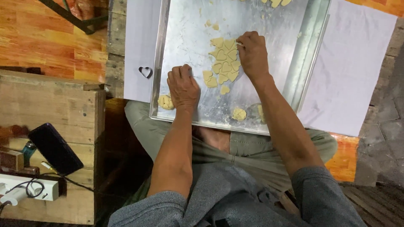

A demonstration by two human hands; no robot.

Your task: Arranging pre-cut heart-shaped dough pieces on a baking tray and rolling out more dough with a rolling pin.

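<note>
A cluster of heart-shaped dough pieces lies packed edge to edge near the middle of a metal tray, w/ one or two hearts a little loose at the near edge of the cluster. They sit tight together, probably to save room on the tray.

Your right hand rests on the far-right side of the cluster, palm down, fingers curled and pinched at a heart on the top edge; whether it's actually gripping the piece I can't tell, since the fingertips are hidden under the knuckles. The wrist bends inward, forearm running back toward your lap.

Your left hand sits just left of the cluster, flat-ish on the tray, fingers bent and pressed down, holding nothing visible. It looks like it's steadying the tray, which rests across your knees and overhangs them.

Outward from the cluster: a rough dough lump lies at the tray's near-left corner, just beside your left wrist. Another scrap is near the front rim, between your forearms. More dough bits at the tray's far edge.

Left of the tray, a heart cutter sits on white paper, apart from both hands. More paper spreads right of the tray. Well left of the tray, a dark phone leans on a wooden crate, w/ a white power strip below it.
</note>
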